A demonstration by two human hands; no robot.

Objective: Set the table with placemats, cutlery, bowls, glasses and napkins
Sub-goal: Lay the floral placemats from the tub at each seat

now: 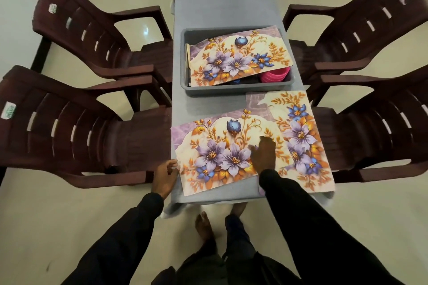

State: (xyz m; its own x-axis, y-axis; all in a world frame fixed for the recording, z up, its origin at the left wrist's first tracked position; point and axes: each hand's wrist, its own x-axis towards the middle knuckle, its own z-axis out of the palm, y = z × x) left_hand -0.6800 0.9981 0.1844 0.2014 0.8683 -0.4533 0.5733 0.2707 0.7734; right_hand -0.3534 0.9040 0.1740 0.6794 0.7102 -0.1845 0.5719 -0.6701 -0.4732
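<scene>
A floral placemat (208, 152) lies at the near left of the grey table (222, 7). My left hand (165, 174) pinches its left edge at the table's side. My right hand (264, 154) lies flat, palm down, on the right part of this mat. A second floral placemat (301, 136) lies turned lengthwise at the near right, partly under the first. A third floral placemat (243, 58) rests tilted on top of the grey tub (192, 85). Pink bowls (275, 75) are stacked in the tub's right corner. Cutlery, glasses and napkins are hidden.
Four dark brown plastic chairs surround the table: two on the left (81, 37) (69, 132), two on the right (361, 30) (375, 136). A wooden strip (188, 55) stands at the tub's left wall. My bare feet (205, 224) stand at the table's near end.
</scene>
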